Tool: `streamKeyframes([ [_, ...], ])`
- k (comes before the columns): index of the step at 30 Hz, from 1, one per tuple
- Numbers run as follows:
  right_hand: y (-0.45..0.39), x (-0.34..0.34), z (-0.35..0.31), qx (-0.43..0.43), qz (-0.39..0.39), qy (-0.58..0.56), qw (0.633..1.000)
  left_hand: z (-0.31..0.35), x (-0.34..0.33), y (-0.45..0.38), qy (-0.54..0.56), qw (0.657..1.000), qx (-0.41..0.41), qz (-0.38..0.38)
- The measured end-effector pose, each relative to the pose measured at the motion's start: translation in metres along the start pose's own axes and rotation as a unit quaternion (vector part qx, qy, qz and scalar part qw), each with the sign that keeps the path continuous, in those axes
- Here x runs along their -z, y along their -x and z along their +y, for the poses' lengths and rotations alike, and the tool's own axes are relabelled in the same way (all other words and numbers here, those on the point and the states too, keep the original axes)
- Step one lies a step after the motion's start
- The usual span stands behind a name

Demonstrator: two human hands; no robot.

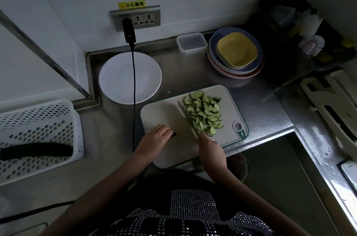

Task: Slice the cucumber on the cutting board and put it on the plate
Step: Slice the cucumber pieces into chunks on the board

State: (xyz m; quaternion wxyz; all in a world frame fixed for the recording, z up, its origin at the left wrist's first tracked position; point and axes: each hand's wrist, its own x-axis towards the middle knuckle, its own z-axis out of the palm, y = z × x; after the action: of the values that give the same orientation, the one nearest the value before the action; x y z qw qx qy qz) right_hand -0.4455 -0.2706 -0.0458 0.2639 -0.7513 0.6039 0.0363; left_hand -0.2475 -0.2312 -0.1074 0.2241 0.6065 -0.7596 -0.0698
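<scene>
**Nearly sliced, nothing plated yet**

Mostly, we are through the cutting. A heap of cucumber slices (203,113), half-moons by the look of them, is piled on the cutting board (164,112) toward its far right part, near the hanging hole at the board's right corner. The board itself sits at the near edge of the steel table (257,104), overhanging it a little toward us.

Our right hand (211,150) has its fingers wrapped on the handle of the knife (188,118), whose blade lies along the left flank of the heap, tip pointing away from us. Our left hand (157,136) rests on the board's near left part, fingers curled down over a small dark cucumber end piece (173,132). It appears to be the last stub; whether it gets another cut or is discarded we cannot tell.

What is left, as we judge it, is the whole second half: the white plate (130,77) stands bare toward the table's far left corner, just beyond the board, with a black cable (134,100) hanging across it from the wall socket. No slice is on it. The slices must be gathered, likely on the blade, and carried over, with care for that cable.
</scene>
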Motion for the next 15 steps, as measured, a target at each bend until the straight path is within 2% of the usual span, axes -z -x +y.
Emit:
streamKeyframes([
  [4, 0.008, -0.004, -0.01, 0.066, -0.033, 0.001, 0.997, 0.004, 0.004, -0.002, -0.015, 1.0, -0.017, 0.01],
  [7, 0.008, -0.007, -0.015, 0.116, -0.051, 0.042, 0.991, 0.004, 0.002, -0.002, -0.028, 0.999, -0.019, 0.015],
  [15, 0.007, -0.008, -0.018, 0.119, -0.067, 0.071, 0.988, 0.009, 0.01, -0.003, -0.026, 1.0, 0.011, 0.0],
])
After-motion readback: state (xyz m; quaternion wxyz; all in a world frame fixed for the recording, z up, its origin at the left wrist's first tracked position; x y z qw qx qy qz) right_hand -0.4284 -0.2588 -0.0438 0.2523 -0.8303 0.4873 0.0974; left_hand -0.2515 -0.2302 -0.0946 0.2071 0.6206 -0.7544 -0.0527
